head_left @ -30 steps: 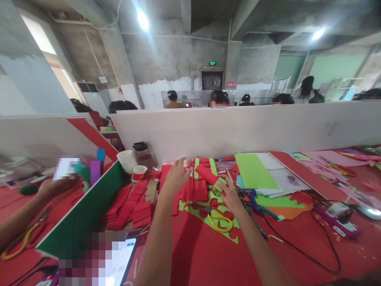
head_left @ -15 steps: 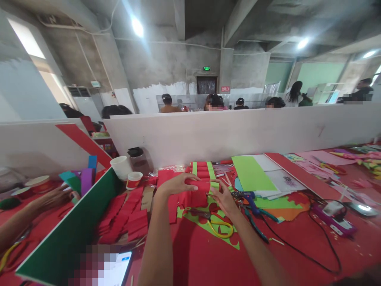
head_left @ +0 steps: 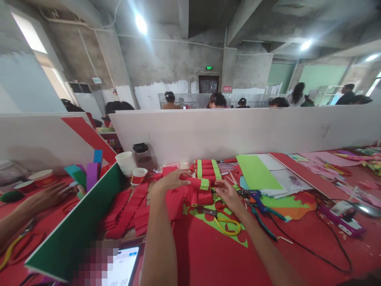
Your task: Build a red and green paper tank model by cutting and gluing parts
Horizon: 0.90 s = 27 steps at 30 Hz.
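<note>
Far banded rolls (head_left: 208, 172) seem done; left hand (head_left: 170, 182), fingers clamped, holds near roll (head_left: 195, 184), right hand (head_left: 229, 195) finger closure unclear; red pieces (head_left: 119, 208) at left unrolled.

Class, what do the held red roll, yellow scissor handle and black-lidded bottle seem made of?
Red roll: perhaps felt or paper, given its matte surface. Yellow scissor handle: probably plastic, smooth, uniformly coloured. Black-lidded bottle: see-through, so glass or clear plastic.

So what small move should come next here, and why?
Probably set the held red roll down beside the row of rolls: the left hand holds it just in front of them, and they share its red body and green band.
</note>
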Each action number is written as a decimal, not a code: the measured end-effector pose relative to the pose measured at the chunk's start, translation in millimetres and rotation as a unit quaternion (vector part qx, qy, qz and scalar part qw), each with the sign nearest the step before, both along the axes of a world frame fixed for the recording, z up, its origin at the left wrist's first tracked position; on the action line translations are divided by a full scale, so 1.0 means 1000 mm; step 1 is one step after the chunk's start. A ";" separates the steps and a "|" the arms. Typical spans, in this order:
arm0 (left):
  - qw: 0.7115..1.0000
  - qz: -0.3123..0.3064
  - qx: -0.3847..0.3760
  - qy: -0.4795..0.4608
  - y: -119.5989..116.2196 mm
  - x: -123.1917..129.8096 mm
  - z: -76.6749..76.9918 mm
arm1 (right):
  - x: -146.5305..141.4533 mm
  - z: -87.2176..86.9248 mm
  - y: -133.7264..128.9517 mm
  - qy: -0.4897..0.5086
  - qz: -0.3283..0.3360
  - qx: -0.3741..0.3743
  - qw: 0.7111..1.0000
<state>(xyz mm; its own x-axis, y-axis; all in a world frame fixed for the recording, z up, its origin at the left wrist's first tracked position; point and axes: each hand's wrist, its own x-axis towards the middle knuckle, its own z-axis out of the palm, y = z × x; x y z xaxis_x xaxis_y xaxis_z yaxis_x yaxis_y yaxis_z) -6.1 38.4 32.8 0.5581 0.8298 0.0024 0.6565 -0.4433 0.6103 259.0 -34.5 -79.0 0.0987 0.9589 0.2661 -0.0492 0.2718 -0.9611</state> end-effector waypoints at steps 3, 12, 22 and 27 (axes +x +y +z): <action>1.000 0.017 -0.001 0.023 -0.002 -0.005 0.003 | -0.004 -0.001 -0.003 -0.054 0.003 0.019 0.998; 0.999 0.006 -0.005 0.034 -0.006 -0.002 0.009 | -0.019 0.008 -0.017 -0.121 0.005 0.039 0.992; 0.999 -0.005 -0.034 0.041 -0.003 -0.003 0.006 | -0.021 0.001 -0.012 -0.202 -0.038 0.089 0.975; 0.997 -0.007 -0.064 0.037 -0.006 0.000 0.009 | -0.019 0.001 -0.010 -0.234 -0.056 0.091 0.966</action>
<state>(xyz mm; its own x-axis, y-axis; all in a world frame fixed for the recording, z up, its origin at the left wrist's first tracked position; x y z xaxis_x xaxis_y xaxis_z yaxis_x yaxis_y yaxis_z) -5.9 32.5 41.6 0.5636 0.8132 -0.1452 0.6965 -0.3733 0.6128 239.9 -44.2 -77.5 0.0264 0.8820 0.4705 0.4180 0.4178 -0.8067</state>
